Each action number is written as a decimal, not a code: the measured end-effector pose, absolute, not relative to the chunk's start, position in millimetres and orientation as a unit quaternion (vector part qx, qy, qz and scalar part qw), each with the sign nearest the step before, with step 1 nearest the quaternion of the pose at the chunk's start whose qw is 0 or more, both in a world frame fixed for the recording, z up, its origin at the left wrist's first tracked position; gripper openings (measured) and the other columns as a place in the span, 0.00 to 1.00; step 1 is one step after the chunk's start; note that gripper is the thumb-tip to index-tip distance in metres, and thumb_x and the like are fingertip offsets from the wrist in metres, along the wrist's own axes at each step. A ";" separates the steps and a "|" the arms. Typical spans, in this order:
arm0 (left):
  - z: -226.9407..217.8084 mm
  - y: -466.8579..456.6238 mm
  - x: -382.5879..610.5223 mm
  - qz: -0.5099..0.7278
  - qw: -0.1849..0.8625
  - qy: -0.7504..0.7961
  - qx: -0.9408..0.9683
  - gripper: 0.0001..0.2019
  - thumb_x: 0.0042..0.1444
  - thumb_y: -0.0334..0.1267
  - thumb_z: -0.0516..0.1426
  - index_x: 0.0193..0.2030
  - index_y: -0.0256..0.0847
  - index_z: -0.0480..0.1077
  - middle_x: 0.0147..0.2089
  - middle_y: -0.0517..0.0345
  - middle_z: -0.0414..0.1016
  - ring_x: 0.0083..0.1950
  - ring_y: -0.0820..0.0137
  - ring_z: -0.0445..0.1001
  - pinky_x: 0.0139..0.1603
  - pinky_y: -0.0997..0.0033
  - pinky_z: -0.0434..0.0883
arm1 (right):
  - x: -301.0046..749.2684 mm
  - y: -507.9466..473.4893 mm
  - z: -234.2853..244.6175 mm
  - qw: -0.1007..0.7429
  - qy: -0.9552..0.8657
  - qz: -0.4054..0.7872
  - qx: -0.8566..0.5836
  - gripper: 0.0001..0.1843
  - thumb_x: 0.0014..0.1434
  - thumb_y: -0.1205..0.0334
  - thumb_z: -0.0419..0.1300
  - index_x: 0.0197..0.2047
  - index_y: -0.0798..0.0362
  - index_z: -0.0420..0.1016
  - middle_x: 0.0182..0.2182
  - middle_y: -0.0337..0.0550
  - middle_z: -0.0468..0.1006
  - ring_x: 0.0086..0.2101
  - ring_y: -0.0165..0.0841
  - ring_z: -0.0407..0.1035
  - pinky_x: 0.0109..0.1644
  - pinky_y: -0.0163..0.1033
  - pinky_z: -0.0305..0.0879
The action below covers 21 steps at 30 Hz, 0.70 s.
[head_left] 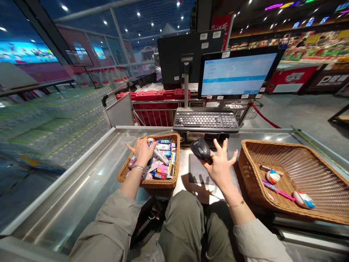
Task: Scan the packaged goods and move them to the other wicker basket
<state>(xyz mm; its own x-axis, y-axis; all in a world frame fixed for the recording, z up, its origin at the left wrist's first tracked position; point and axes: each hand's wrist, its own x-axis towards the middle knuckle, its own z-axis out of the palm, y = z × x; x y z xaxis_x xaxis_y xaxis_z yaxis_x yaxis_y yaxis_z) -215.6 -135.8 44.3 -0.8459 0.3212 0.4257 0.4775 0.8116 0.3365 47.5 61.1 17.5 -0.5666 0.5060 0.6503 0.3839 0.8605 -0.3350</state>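
Note:
My left hand (143,152) is inside the left wicker basket (176,183), on top of a pile of small packaged goods (163,169). Its thumb and index finger come together at a small white and blue item, partly covered by the fingers; its kind is unclear. The little finger sticks out to the left. My right hand (220,165) grips the handle of a black barcode scanner (201,148) between thumb and index finger, while the other fingers spread away. The scanner hangs over the counter between the baskets, head pointing up and left.
The right wicker basket (252,145) holds two egg-shaped packs (273,177), a purple-pink stick (279,190) and a small dark tube. A keyboard (205,120) and lit monitor (237,74) stand ahead. Metal counter (89,189) extends left; a trolley (120,109) stands behind it.

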 end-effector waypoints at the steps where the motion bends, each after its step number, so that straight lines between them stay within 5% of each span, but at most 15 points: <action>1: 43.2 -139.3 -217.5 -0.202 0.185 -0.936 -0.221 0.16 0.63 0.54 0.57 0.34 0.44 0.69 0.51 0.45 0.81 0.71 0.47 0.63 0.72 0.33 0.46 | 47.3 61.1 17.4 0.389 -0.882 0.080 -0.254 0.10 0.61 0.58 0.61 0.44 0.51 0.79 0.70 0.56 0.61 0.73 0.57 0.38 0.65 0.82 0.31; 8: 45.7 -156.1 -224.2 -0.118 0.167 -0.937 -0.284 0.16 0.66 0.52 0.53 0.46 0.43 0.72 0.58 0.42 0.78 0.73 0.47 0.59 0.73 0.28 0.35 | 46.7 60.6 17.7 0.385 -0.883 0.085 -0.255 0.11 0.60 0.59 0.61 0.45 0.50 0.79 0.70 0.55 0.61 0.73 0.57 0.37 0.65 0.82 0.31; 12: 48.0 -164.9 -227.8 -0.081 0.117 -0.937 -0.320 0.23 0.66 0.53 0.54 0.61 0.43 0.69 0.71 0.42 0.65 0.77 0.44 0.51 0.73 0.26 0.33 | 47.2 61.0 18.0 0.388 -0.882 0.084 -0.254 0.11 0.60 0.58 0.61 0.45 0.50 0.79 0.70 0.55 0.62 0.73 0.57 0.38 0.65 0.82 0.32; 15: 49.1 -170.9 -233.2 -0.042 0.090 -0.929 -0.357 0.29 0.63 0.54 0.58 0.68 0.49 0.64 0.76 0.44 0.55 0.78 0.42 0.45 0.70 0.20 0.32 | 47.5 61.2 17.9 0.389 -0.882 0.081 -0.253 0.11 0.60 0.58 0.61 0.44 0.51 0.79 0.70 0.56 0.62 0.73 0.57 0.38 0.65 0.82 0.31; 21: 56.0 -170.7 -247.5 0.002 0.110 -0.885 -0.452 0.36 0.56 0.48 0.67 0.70 0.59 0.62 0.78 0.43 0.51 0.78 0.37 0.40 0.65 0.15 0.28 | 47.1 59.7 18.2 0.382 -0.885 0.081 -0.252 0.11 0.60 0.59 0.62 0.46 0.50 0.79 0.70 0.56 0.62 0.73 0.58 0.38 0.65 0.83 0.32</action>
<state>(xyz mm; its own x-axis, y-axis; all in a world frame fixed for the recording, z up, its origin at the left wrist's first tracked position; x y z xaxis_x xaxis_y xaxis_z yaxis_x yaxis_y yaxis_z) -247.5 -170.7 56.0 -0.5678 0.8001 0.1938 0.7993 0.5921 -0.1028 47.1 59.7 18.2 -0.5810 0.5075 0.6363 0.3843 0.8602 -0.3352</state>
